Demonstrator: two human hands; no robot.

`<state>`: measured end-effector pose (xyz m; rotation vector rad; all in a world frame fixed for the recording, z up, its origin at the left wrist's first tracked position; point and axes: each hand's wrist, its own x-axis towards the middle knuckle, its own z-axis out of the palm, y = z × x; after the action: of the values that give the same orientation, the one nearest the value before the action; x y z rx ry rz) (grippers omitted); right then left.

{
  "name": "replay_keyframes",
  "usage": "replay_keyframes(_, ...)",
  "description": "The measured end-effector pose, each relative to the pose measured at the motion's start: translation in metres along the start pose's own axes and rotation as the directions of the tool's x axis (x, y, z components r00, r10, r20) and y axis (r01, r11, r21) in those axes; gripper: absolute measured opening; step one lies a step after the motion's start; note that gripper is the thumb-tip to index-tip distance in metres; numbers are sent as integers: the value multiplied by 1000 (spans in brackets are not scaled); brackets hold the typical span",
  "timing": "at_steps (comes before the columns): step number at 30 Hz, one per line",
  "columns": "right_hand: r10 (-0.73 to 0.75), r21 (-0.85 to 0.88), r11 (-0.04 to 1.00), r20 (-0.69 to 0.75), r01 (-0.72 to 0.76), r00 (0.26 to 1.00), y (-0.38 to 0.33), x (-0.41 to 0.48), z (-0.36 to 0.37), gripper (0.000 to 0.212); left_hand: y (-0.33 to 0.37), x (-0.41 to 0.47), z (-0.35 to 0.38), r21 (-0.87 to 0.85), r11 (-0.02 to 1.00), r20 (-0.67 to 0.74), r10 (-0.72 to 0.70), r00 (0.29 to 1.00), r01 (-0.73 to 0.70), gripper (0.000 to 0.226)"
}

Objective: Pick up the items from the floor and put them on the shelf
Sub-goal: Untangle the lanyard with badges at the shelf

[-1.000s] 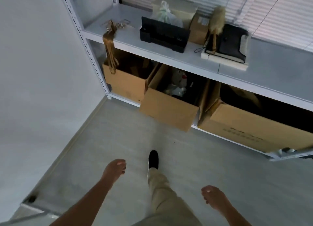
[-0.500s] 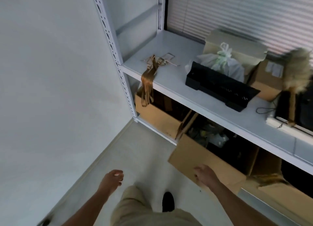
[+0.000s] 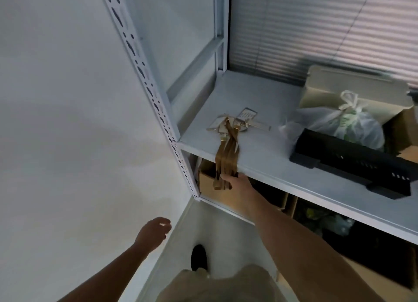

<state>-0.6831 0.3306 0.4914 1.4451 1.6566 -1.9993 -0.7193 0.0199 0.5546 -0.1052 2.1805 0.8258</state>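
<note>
The right hand (image 3: 236, 184) reaches to the front edge of the shelf (image 3: 260, 157) and is clamped on the hanging end of a bundle of brown straps (image 3: 228, 152), thumb across their near face and fingers behind them. The straps are flat, ochre-brown webbing bands, several lying together. Their upper part rests on the shelf top near its left end, and the rest drapes over the front lip and hangs down in front of a cardboard box (image 3: 208, 188) on the lower level. At their far end on the shelf they meet small gold-coloured clips and pale card tags (image 3: 246, 115); any print on the tags is too small to read. The left hand (image 3: 152, 232) hangs low by the white wall (image 3: 67, 120), fingers loosely curled and holding nothing. To the right of the straps and well apart from them, a long black tray (image 3: 352, 163) lies on the shelf, with a knotted translucent plastic bag (image 3: 348, 123) just behind it and a pale box (image 3: 339, 91) farther back. 1 dark shoe (image 3: 199, 257) stands on the grey floor (image 3: 226, 238) below. The perforated white upright (image 3: 144, 75) of the rack rises at the left.
</note>
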Motion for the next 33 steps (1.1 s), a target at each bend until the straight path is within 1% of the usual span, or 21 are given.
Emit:
replay_keyframes(2, 21, 96, 995, -17, -19, 1000, 1, 26, 20, 121, 36, 16, -12, 21, 997, 8, 69, 998, -69, 11)
replay_keyframes(3, 22, 138, 990, -76, -11, 997, -3, 33, 33, 136, 48, 24, -17, 2, 995, 15, 103, 995, -103, 7)
replay_keyframes(4, 22, 234, 972, -119, 7, 993, 0, 53, 43, 142, 60, 30, -20, -37, 992, 22, 125, 992, -124, 11)
replay_keyframes(5, 39, 325, 945, -155, 13, 987, -8, 46, 51, 133, 66, 38, -23, -91, 987, 26, 139, 990, -136, 23)
replay_keyframes(6, 38, 355, 935, -151, 18, 988, -20, 23, 56, 112, 71, 47, -26, -132, 982, 33, 143, 989, -137, 36)
replay_keyframes(7, 60, 355, 935, -167, 4, 984, -35, -4, 61, 82, 77, 50, -27, -174, 975, 51, 149, 987, -138, 42)
replay_keyframes(8, 66, 367, 930, -190, 9, 979, -40, -15, 62, 55, 83, 52, -27, -218, 966, 67, 153, 986, -135, 38)
replay_keyframes(9, 91, 361, 933, -207, -11, 974, -42, -20, 63, 38, 90, 50, -27, -267, 955, 87, 156, 984, -128, 26)
replay_keyframes(10, 91, 327, 945, -206, -19, 974, -45, -28, 62, 30, 95, 50, -25, -296, 947, 99, 164, 981, -128, 13)
replay_keyframes(11, 77, 286, 958, -205, -15, 976, -49, -36, 57, 29, 100, 52, -23, -304, 943, 112, 179, 977, -138, 12)
replay_keyframes(13, -30, 146, 988, -181, 57, 983, -56, -48, 42, 37, 109, 58, -18, -231, 953, 110, 224, 968, -195, 20)
replay_keyframes(16, -215, -54, 976, -136, 209, 967, -93, -82, 8, 9, 140, 55, -10, -116, 921, 96, 384, 918, -373, 22)
replay_keyframes(18, -332, -139, 938, -87, 319, 939, -132, -108, -16, 8, 173, 43, -4, 73, 851, 48, 519, 854, -521, 28)
replay_keyframes(20, -412, -239, 888, -33, 393, 911, -168, -125, -34, 4, 206, 30, 3, 127, 763, 6, 638, 770, -634, 48)
replay_keyframes(22, -427, -358, 841, 20, 405, 904, -198, -145, -47, 4, 237, 22, 10, 113, 668, 0, 740, 673, -735, 80)
replay_keyframes(24, -424, -408, 812, 76, 416, 902, -223, -170, -56, 15, 266, 13, 17, 109, 585, 54, 804, 593, -803, 104)
replay_keyframes(25, -428, -412, 802, 109, 433, 897, -232, -182, -59, 20, 279, 7, 21, 78, 563, 103, 817, 568, -823, 108)
replay_keyframes(26, -424, -411, 796, 142, 443, 894, -240, -196, -60, 22, 292, 2, 25, 28, 563, 156, 814, 560, -826, 104)
replay_keyframes(27, -420, -403, 797, 165, 450, 892, -246, -206, -63, 20, 302, -5, 28, -21, 571, 203, 806, 556, -821, 90)
replay_keyframes(30, -432, -346, 812, 186, 470, 883, -258, -236, -75, 20, 315, -16, 35, -169, 630, 318, 763, 563, -758, 36)
replay_keyframes(33, -459, -248, 834, 184, 493, 869, -266, -256, -95, 30, 306, -15, 35, -334, 648, 422, 752, 506, -684, 19)
